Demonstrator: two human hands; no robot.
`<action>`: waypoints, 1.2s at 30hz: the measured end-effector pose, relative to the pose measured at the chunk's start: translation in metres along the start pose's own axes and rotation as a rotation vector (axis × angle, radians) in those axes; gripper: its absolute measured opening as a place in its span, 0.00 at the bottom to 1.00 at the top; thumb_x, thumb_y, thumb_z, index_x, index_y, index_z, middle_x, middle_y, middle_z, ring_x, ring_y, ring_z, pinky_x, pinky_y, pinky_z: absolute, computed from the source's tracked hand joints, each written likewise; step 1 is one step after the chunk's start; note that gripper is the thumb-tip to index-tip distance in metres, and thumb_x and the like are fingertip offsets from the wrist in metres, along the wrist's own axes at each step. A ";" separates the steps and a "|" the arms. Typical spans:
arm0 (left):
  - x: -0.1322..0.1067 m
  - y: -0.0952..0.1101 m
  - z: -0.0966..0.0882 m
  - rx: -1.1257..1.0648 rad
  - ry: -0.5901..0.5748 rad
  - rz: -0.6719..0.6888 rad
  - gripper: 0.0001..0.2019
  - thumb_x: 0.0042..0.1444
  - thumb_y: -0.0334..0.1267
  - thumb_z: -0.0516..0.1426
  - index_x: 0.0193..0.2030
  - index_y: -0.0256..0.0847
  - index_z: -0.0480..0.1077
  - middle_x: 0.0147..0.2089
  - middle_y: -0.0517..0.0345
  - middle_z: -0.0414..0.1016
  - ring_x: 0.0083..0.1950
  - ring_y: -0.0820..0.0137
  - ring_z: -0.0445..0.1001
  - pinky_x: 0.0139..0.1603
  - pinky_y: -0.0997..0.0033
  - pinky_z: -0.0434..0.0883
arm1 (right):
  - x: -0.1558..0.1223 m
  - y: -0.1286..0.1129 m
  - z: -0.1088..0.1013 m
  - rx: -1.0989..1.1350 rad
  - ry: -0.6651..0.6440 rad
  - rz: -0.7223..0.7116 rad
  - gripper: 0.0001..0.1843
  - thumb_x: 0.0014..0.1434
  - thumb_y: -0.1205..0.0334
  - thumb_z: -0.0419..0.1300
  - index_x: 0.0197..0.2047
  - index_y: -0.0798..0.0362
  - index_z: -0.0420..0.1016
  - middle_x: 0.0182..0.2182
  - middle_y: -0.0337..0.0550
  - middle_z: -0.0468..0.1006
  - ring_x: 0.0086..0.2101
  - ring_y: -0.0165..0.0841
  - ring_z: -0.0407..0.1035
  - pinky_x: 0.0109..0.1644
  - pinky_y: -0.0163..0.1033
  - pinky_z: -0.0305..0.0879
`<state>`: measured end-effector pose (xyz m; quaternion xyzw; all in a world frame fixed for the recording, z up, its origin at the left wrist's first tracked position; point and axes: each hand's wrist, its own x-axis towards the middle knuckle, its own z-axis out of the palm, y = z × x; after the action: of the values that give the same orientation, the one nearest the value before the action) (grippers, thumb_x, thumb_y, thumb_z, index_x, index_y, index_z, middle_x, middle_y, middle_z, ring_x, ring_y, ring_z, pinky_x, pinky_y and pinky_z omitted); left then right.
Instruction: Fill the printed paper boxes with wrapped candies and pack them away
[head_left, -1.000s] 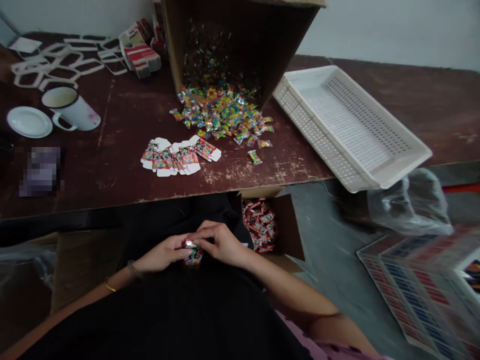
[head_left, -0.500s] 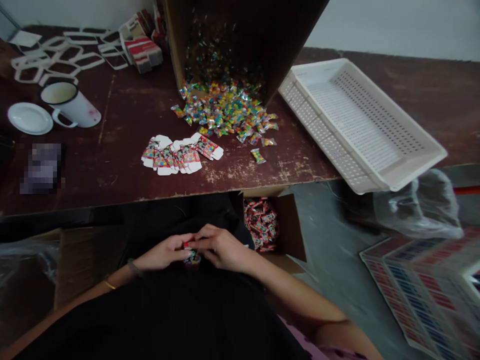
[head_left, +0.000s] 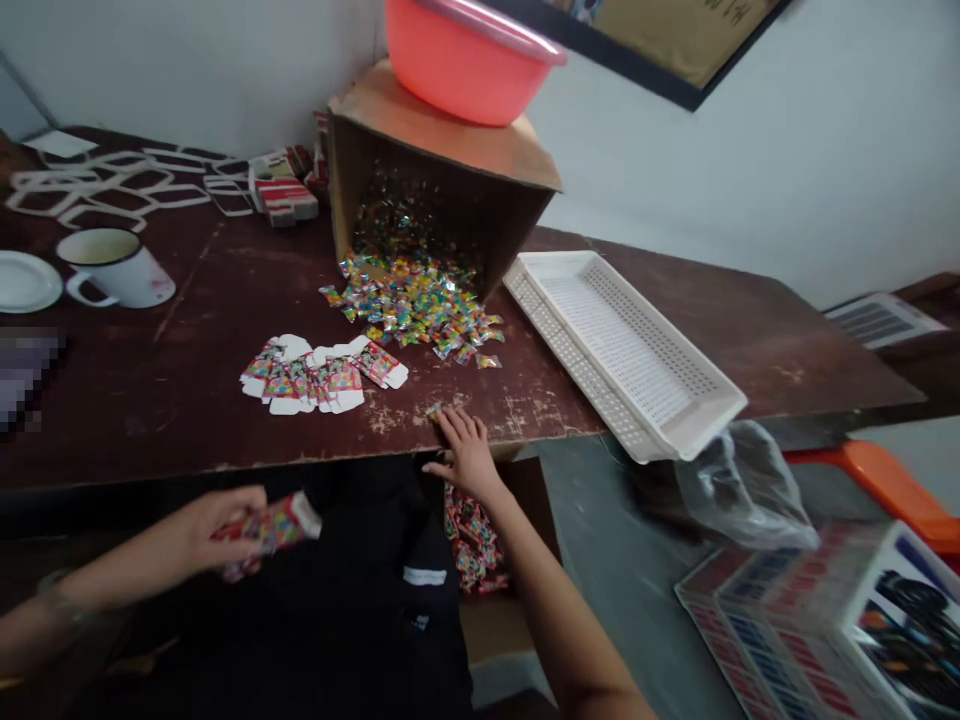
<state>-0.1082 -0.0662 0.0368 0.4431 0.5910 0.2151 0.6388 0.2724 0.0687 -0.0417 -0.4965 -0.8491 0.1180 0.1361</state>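
My left hand (head_left: 217,530) is closed around a small printed candy box (head_left: 281,525) above my lap. The box's white end flaps point right. My right hand (head_left: 466,452) reaches over the table's front edge with fingers stretched out and thumb apart. Its fingertips touch or cover a small wrapped candy packet (head_left: 434,411), which is mostly hidden. Left of that hand lies an overlapping row of flat printed candy boxes (head_left: 311,378) with white flaps. Behind, a heap of colourful candy packets (head_left: 424,300) spills from a cardboard box (head_left: 442,140) lying on its side.
A white perforated basket (head_left: 630,350) overhangs the table's right front. Below the edge stands a carton of red-wrapped pieces (head_left: 472,540). At left are an enamel mug (head_left: 112,268) and a white lid (head_left: 26,283). A pink basin (head_left: 472,60) rests on the cardboard box.
My hands were together on a small box at my lap; now they are apart. The left has gone left with a box, the right up to the table. The camera view has tilted up.
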 end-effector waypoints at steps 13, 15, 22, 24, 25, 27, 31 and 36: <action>0.046 0.019 0.066 -0.181 -0.158 0.190 0.23 0.51 0.38 0.61 0.54 0.38 0.65 0.37 0.56 0.72 0.34 0.68 0.73 0.25 0.73 0.74 | 0.024 -0.132 -0.052 0.496 -0.037 -0.157 0.09 0.63 0.58 0.58 0.37 0.53 0.77 0.35 0.45 0.74 0.39 0.34 0.65 0.47 0.40 0.60; 0.042 0.020 0.065 -0.149 -0.129 0.208 0.23 0.52 0.40 0.61 0.54 0.38 0.65 0.33 0.59 0.70 0.32 0.69 0.72 0.22 0.75 0.71 | 0.025 -0.138 -0.050 0.426 -0.095 -0.264 0.10 0.64 0.58 0.57 0.39 0.53 0.77 0.39 0.47 0.73 0.43 0.36 0.63 0.51 0.43 0.58; 0.037 0.018 0.060 -0.432 -0.010 0.085 0.32 0.60 0.63 0.45 0.43 0.33 0.73 0.30 0.52 0.75 0.29 0.68 0.74 0.18 0.76 0.66 | 0.000 -0.164 -0.008 1.045 0.161 0.151 0.14 0.62 0.55 0.57 0.49 0.49 0.72 0.48 0.48 0.69 0.39 0.32 0.67 0.44 0.40 0.67; 0.039 0.017 0.060 -0.441 -0.016 0.045 0.30 0.59 0.61 0.47 0.41 0.33 0.74 0.31 0.51 0.77 0.29 0.68 0.74 0.19 0.76 0.66 | -0.002 -0.168 0.004 1.394 0.031 0.377 0.15 0.58 0.52 0.61 0.44 0.52 0.72 0.37 0.42 0.71 0.27 0.26 0.64 0.32 0.34 0.66; 0.040 0.017 0.060 -0.435 -0.020 0.037 0.28 0.59 0.59 0.49 0.42 0.33 0.74 0.31 0.51 0.77 0.29 0.68 0.74 0.20 0.76 0.67 | -0.002 -0.169 0.009 1.534 -0.094 0.432 0.16 0.56 0.51 0.63 0.42 0.53 0.72 0.33 0.40 0.71 0.24 0.24 0.62 0.28 0.32 0.64; 0.041 0.016 0.061 -0.421 -0.030 0.043 0.25 0.58 0.56 0.51 0.43 0.34 0.75 0.32 0.50 0.79 0.30 0.67 0.74 0.21 0.76 0.68 | 0.001 -0.171 0.014 1.687 -0.276 0.460 0.19 0.51 0.52 0.67 0.41 0.54 0.73 0.30 0.38 0.72 0.22 0.23 0.62 0.27 0.30 0.64; 0.044 0.015 0.059 -0.320 -0.034 0.152 0.19 0.54 0.48 0.56 0.43 0.36 0.76 0.34 0.52 0.79 0.35 0.65 0.74 0.25 0.74 0.70 | 0.012 -0.170 0.003 1.496 -0.289 0.272 0.17 0.51 0.55 0.67 0.43 0.53 0.77 0.34 0.39 0.76 0.26 0.25 0.68 0.28 0.31 0.67; 0.049 0.013 0.050 -0.347 0.005 0.163 0.14 0.55 0.42 0.55 0.42 0.37 0.76 0.33 0.55 0.76 0.35 0.66 0.72 0.28 0.72 0.72 | 0.018 -0.170 -0.021 1.043 -0.166 -0.179 0.15 0.62 0.58 0.59 0.50 0.48 0.78 0.45 0.45 0.77 0.47 0.34 0.71 0.53 0.41 0.66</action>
<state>-0.0480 -0.0363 0.0153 0.3721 0.5088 0.3657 0.6848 0.1336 0.0046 0.0374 -0.2775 -0.7246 0.5513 0.3066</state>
